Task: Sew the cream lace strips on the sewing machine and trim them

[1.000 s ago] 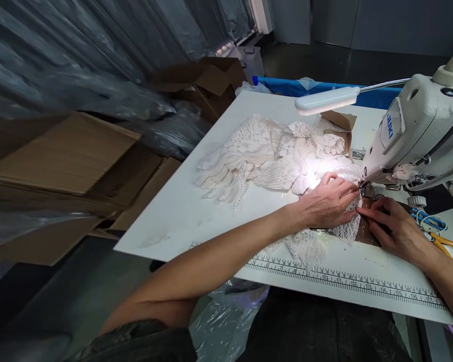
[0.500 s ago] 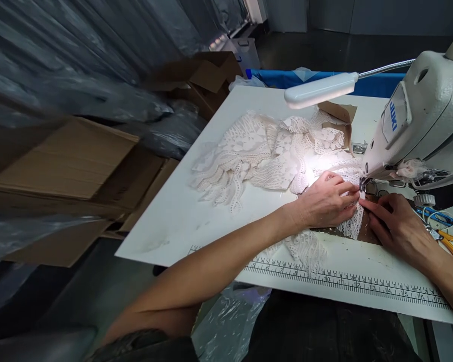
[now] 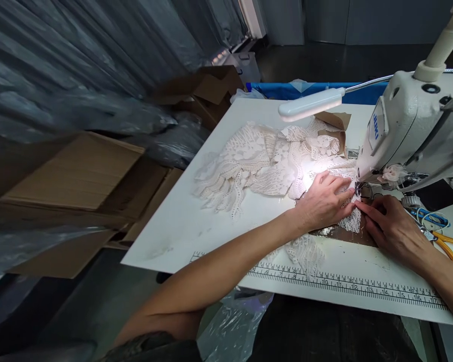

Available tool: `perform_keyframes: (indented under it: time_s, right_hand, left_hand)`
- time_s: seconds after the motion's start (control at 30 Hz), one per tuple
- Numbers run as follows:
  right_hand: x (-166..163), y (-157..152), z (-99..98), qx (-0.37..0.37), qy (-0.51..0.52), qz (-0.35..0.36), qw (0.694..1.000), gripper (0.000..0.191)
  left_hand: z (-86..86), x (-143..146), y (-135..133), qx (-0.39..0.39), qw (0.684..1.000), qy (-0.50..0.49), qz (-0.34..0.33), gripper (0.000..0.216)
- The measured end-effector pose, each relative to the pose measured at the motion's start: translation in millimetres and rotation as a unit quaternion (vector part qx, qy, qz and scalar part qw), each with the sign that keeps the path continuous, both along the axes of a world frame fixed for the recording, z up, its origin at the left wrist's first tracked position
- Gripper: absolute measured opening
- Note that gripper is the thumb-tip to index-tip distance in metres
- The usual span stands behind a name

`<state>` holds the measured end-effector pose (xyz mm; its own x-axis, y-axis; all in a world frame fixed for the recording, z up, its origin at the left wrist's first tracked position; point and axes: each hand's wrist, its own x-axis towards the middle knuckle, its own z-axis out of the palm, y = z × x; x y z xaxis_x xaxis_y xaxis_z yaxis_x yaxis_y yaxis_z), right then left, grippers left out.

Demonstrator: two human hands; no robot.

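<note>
A cream lace fabric [image 3: 264, 168] lies bunched across the sewing table, and one strip of it runs under the presser foot [image 3: 358, 187] of a white sewing machine [image 3: 396, 118]. My left hand [image 3: 324, 199] rests on this strip left of the foot, thumb and forefinger closed on the lace close to its edge. Just in front of the foot, my right hand [image 3: 390, 221] has its fingertips at the strip's right edge, pinching it. The strip's free end hangs toward me between the hands. Another lace end [image 3: 305, 254] lies below my left wrist, over the printed ruler.
A lamp [image 3: 311, 104] on a flexible neck lights the lace. Yellow-handled scissors [image 3: 447, 244] and a blue-handled tool [image 3: 434, 217] lie right of my right hand. The ruler [image 3: 370, 290] runs along the table's front edge. Cardboard boxes [image 3: 75, 168] stand at the left.
The view has shifted slightly, showing more of the machine's top. The strip's free end has drawn a little closer to the foot. Both hands stay at the lace beside the foot.
</note>
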<state>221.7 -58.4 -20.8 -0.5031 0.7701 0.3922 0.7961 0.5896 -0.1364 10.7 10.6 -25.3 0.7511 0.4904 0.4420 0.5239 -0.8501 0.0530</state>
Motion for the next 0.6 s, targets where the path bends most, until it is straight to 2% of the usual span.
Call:
perform_keyframes:
  time_s: [0.1, 0.23, 0.33, 0.47, 0.53, 0.6]
  right_hand:
    - [-1.3, 0.5, -1.9, 0.004, 0.010, 0.002, 1.000, 0.037]
    - [-0.9, 2.1, -3.8, 0.010, -0.004, 0.001, 1.000, 0.039]
    - [5.3, 1.6, 2.0, -0.036, 0.013, 0.001, 0.999, 0.039]
    - [21.2, -6.4, 14.3, -0.116, 0.032, 0.028, 0.992, 0.037]
    - [30.4, -13.6, 15.0, -0.112, 0.027, 0.026, 0.993, 0.036]
    - [40.3, -20.8, 10.8, -0.075, 0.019, 0.001, 0.997, 0.034]
  left_hand:
    - [1.1, -2.6, 8.8, -0.036, 0.999, -0.012, -0.010, 0.032]
    - [6.1, -9.7, 30.4, -0.082, 0.996, 0.038, 0.012, 0.033]
    - [16.7, -15.9, 40.3, -0.095, 0.992, 0.076, -0.017, 0.033]
    - [36.3, -19.8, 26.9, -0.107, 0.990, 0.074, -0.046, 0.032]
    - [40.7, -19.6, 13.8, -0.132, 0.986, 0.077, -0.074, 0.029]
    - [38.6, -19.0, 2.9, -0.159, 0.978, 0.080, -0.112, 0.027]
